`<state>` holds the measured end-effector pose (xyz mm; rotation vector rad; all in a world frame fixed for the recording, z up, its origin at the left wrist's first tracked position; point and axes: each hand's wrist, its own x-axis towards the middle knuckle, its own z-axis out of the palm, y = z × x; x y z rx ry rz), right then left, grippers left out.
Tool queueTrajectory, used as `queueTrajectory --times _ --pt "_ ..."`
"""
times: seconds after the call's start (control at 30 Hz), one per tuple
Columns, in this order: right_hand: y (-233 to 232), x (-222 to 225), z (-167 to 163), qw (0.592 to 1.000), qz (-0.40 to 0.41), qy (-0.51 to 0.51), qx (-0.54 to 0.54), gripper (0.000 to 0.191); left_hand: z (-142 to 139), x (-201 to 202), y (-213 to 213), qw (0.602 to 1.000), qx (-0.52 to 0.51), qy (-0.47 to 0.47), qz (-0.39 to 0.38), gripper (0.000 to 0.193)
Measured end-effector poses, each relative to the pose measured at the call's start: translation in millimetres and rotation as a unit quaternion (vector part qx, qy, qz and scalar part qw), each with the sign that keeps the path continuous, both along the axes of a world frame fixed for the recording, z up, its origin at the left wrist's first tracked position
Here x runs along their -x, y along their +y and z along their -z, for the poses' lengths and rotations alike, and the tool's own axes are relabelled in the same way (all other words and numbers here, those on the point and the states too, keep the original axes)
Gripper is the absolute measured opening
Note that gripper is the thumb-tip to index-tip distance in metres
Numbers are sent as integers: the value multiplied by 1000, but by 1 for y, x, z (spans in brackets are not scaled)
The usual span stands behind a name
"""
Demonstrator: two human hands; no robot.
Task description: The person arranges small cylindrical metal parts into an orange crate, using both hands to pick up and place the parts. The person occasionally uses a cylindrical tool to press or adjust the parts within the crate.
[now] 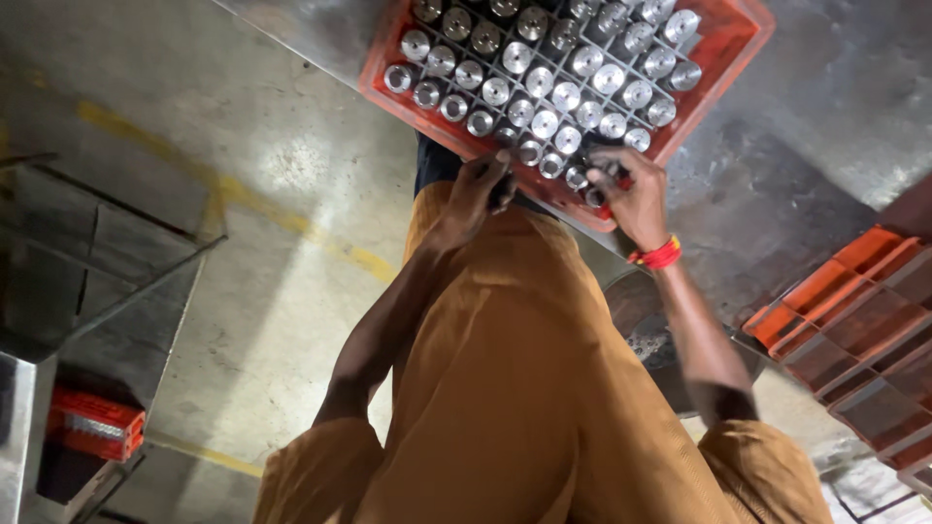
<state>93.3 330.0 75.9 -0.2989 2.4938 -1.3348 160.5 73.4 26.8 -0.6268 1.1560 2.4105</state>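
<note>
Hands first: we see both of them at the near edge of an orange crate (738, 44) that sits on a grey metal bench (835, 87). Our left hand (478, 189) has its fingers curled and pressed against the crate's near rim, beside the closest row of parts; whether it pinches one of them we cannot tell, since the fingertips blur into the rim. Our right hand (631, 184) also has its fingers bent, closed around a small shiny part at the crate's near corner, though motion blur hides the exact grip. A red thread band (656, 255) circles the right wrist.

The crate is divided by a grid into small cells, and nearly every cell holds one round silver metal part (566, 95), standing upright with its flat face up. The crate lies skewed to our view, its near corner between the two hands.

To the right, well apart from the hands, we see a second orange crate (854, 311) with empty cells, tilted. Below the right forearm sits a round dark bowl (646, 330) with small bits inside. At far left, a small red box (95, 423) rests low beside a metal frame.
</note>
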Motion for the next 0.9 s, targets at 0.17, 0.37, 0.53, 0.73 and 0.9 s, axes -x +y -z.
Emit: queueTrajectory --times 0.17,0.37,0.53,0.73,0.9 --pt "-83 -14 26 978 -44 -49 198 26 5 22 -8 992 100 63 40 34" --pt "-165 22 35 971 112 -121 176 19 19 51 -74 996 26 -37 -81 30" --pt "-237 68 25 993 78 56 72 16 16 81 -158 936 -217 -156 -228 25" --pt "-282 98 29 983 21 171 -60 14 5 91 -199 976 -156 -61 -137 21" --pt "-282 103 30 992 62 38 -101 21 18 101 -200 997 1 -62 -50 47"
